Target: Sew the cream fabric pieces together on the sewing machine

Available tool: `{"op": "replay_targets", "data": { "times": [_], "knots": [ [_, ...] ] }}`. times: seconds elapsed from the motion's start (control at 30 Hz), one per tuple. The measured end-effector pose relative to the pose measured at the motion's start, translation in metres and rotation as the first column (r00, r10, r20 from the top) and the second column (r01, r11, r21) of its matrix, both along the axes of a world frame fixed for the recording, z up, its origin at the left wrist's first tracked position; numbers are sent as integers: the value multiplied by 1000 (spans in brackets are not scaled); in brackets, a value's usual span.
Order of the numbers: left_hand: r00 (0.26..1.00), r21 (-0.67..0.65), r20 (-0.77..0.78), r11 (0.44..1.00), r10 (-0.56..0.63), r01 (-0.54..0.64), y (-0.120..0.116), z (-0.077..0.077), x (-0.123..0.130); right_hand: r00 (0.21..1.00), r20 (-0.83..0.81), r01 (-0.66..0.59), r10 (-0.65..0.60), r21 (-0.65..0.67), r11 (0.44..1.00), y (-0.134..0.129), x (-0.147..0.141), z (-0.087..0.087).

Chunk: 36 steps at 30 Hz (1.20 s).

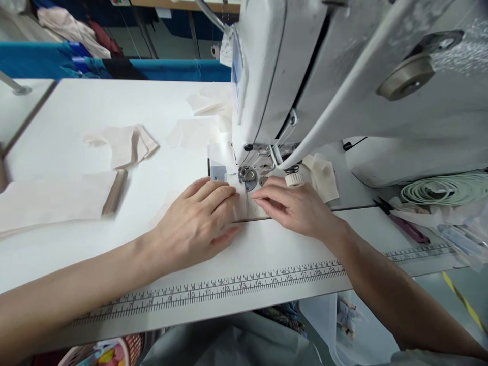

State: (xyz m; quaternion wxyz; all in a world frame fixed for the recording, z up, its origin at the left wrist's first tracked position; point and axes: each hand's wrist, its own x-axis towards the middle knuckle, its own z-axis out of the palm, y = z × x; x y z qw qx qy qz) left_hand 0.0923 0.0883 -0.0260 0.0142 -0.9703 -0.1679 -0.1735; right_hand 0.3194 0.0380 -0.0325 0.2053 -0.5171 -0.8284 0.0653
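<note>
A white sewing machine stands over the table, its presser foot low on the metal plate. Thin pale fabric lies in front of the foot. My left hand rests flat on this fabric, fingers stretched toward the foot. Right of the fabric, my right hand has thumb and forefinger pinched together at its edge; what is between the fingertips is too small to make out. Behind the foot, more pale fabric spreads over the white tabletop.
Pale cut pieces and a folded stack lie at the left. Another cloth piece is right of the needle area. Scissors and a green cord coil lie at the right. A printed ruler follows the front edge.
</note>
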Motion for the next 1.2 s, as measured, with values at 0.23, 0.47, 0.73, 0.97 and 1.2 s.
{"op": "replay_targets", "data": {
  "times": [0.23,0.47,0.73,0.97,1.2],
  "knots": [
    [993,98,-60,990,-98,104,-8,-5,-3,977,94,-190,191,-17,982,-6,0,6],
    [997,21,-18,997,-80,81,-6,-4,-3,950,220,-247,223,86,965,-9,-4,4],
    [987,14,-69,989,-143,144,-3,-2,-4,881,396,-362,261,206,909,-2,-8,7],
    [992,-2,-5,992,-129,129,-1,-3,-6,914,332,-319,233,232,919,-3,-9,1],
    [993,68,-30,991,-115,117,1,-5,-2,959,190,-245,210,185,952,-5,-7,-3]
  ]
}}
